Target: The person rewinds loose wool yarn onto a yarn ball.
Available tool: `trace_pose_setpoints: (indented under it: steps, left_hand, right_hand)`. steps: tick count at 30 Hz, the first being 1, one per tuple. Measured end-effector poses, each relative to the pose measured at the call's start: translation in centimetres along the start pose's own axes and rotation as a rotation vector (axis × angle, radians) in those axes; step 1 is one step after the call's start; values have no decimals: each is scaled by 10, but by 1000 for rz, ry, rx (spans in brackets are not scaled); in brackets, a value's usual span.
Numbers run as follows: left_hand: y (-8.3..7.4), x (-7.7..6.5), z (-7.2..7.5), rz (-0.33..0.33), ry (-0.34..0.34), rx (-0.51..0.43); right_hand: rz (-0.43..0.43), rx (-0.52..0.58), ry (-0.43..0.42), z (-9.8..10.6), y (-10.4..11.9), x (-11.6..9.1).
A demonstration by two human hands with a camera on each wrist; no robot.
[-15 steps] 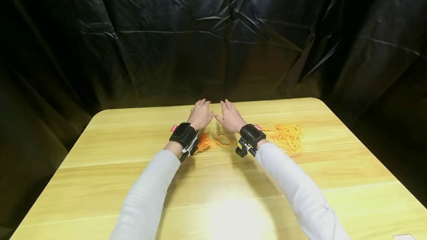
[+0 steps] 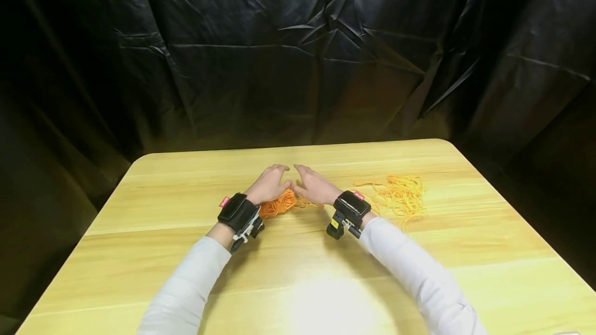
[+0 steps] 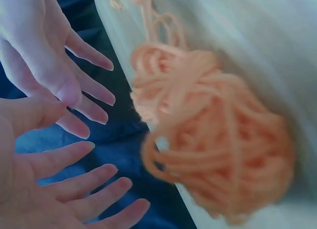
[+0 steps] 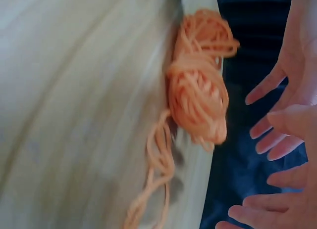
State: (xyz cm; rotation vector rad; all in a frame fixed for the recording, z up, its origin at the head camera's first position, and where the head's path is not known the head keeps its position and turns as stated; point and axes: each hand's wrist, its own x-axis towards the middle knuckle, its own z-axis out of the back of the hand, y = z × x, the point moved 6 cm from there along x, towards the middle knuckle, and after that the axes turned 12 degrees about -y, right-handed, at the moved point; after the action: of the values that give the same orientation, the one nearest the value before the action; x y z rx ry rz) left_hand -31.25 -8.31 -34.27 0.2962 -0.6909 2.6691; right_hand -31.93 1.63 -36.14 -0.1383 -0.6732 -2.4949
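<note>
A wound bundle of orange yarn (image 2: pixel 278 204) lies on the table between my wrists, its coils close up in the left wrist view. My left hand (image 2: pixel 269 184) hovers just beyond it with fingers spread and nothing in them. Across from it, my right hand (image 2: pixel 317 186) is held with fingers apart, also holding nothing. The thumbs come close together; whether they touch I cannot tell. From the bundle a loose strand (image 4: pixel 161 160) trails toward the right, passing near the right hand. Neither hand visibly touches the bundle.
A loose tangle of yellow-orange yarn (image 2: pixel 404 195) lies to the right of my right wrist. The wooden table (image 2: pixel 153 252) has a far edge against a black curtain (image 2: pixel 242 92). A pale object's edge (image 2: pixel 567 333) shows at the bottom right.
Both hands have come back toward me and lower over the table, nearer the orange bundle. The left wrist has shifted left, showing more of the bundle.
</note>
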Motion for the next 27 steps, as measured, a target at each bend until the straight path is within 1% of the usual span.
trace_pose_setpoints:
  steps: [2,6,9,14,17,21,24,27]
  left_hand:
    - [3,-8,0,10,34,10]
    - [11,-22,0,45,94,30]
    - [16,-30,0,72,132,35]
    - [26,-41,3,109,177,33]
    - [33,-47,3,119,185,52]
    - [43,-52,1,162,184,54]
    - [47,-55,-2,187,188,33]
    - [49,-57,-6,195,186,33]
  right_hand:
    - [38,-24,21,-5,4,-2]
    - [78,-23,56,-13,12,-6]
    - [69,-8,86,-18,16,-8]
    - [68,-23,126,-27,23,-10]
    - [80,-24,137,-31,28,-11]
    - [89,-21,134,-36,32,-11]
    - [79,-27,126,-41,33,-9]
    - [57,-28,125,-45,34,-8]
